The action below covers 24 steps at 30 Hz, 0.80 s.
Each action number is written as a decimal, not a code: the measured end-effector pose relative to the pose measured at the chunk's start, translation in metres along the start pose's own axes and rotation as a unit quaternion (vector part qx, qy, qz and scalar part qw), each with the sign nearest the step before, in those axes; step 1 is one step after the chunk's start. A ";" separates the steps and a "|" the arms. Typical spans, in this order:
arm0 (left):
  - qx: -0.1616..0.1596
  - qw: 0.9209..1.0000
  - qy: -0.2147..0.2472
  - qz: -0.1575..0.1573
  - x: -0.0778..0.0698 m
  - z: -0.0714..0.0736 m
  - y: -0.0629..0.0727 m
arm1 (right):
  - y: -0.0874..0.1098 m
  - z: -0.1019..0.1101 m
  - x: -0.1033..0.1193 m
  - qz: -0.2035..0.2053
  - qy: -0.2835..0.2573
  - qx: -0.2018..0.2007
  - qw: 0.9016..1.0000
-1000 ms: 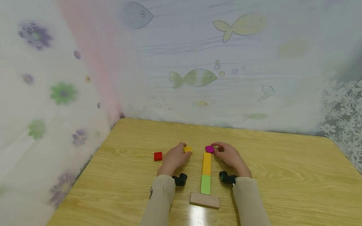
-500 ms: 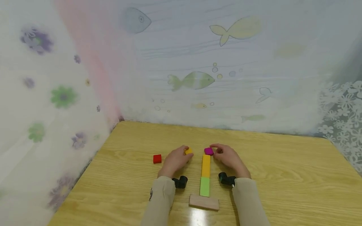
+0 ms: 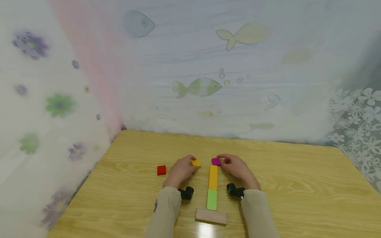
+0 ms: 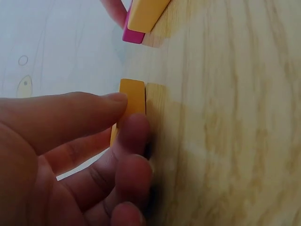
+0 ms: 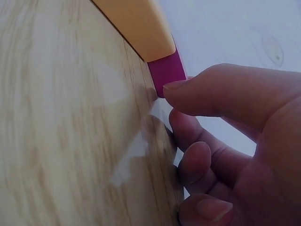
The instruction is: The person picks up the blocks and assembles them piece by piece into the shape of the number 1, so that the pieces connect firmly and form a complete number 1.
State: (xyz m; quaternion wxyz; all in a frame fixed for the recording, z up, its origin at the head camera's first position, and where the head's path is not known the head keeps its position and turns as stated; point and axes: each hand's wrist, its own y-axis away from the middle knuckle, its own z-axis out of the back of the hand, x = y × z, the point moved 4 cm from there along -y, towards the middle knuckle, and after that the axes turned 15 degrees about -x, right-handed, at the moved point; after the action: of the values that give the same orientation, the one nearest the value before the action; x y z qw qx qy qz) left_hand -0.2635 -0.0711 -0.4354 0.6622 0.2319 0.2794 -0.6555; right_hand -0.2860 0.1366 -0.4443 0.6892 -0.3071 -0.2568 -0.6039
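Between thumb and fingers, my left hand (image 3: 179, 171) pinches a small yellow block (image 3: 196, 163); the left wrist view shows the thumb on one side of this yellow block (image 4: 133, 89). My right hand (image 3: 239, 168) holds a small purple block (image 3: 216, 161) at its right side, the thumb against the purple block (image 5: 165, 75) in the right wrist view. That block lies askew at the far end of an orange block (image 3: 213, 178). A light green block (image 3: 212, 199) continues the line towards me, and a plain wooden plank (image 3: 210, 217) lies crosswise at the near end.
A red block (image 3: 161, 170) sits left of my left hand on the wood-grain table (image 3: 297, 185). Printed curtains with fish and flowers (image 3: 190, 49) hang behind the table and along its left side. A dark camera mount (image 3: 186, 193) protrudes from each wrist.
The yellow block in my left hand has turned slightly and come a little closer to the row. My right hand stays at the purple block. The whole head view has shifted slightly.
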 end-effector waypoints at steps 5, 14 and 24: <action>0.003 1.000 -0.005 0.002 0.004 -0.003 0.001 | 0.003 -0.004 -0.003 -0.011 -0.003 -0.001 1.000; -0.001 1.000 0.005 0.010 0.006 -0.002 0.001 | 0.004 -0.007 -0.004 -0.012 0.009 -0.005 1.000; -0.014 0.999 0.036 0.023 0.005 -0.002 -0.005 | 0.000 -0.002 -0.001 -0.017 0.020 -0.007 1.000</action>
State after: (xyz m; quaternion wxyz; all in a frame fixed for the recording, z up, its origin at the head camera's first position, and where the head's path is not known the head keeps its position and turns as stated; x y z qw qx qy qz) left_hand -0.2688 -0.0736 -0.4393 0.6694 0.2526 0.3065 -0.6278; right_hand -0.2861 0.1357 -0.4458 0.6815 -0.2957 -0.2436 -0.6235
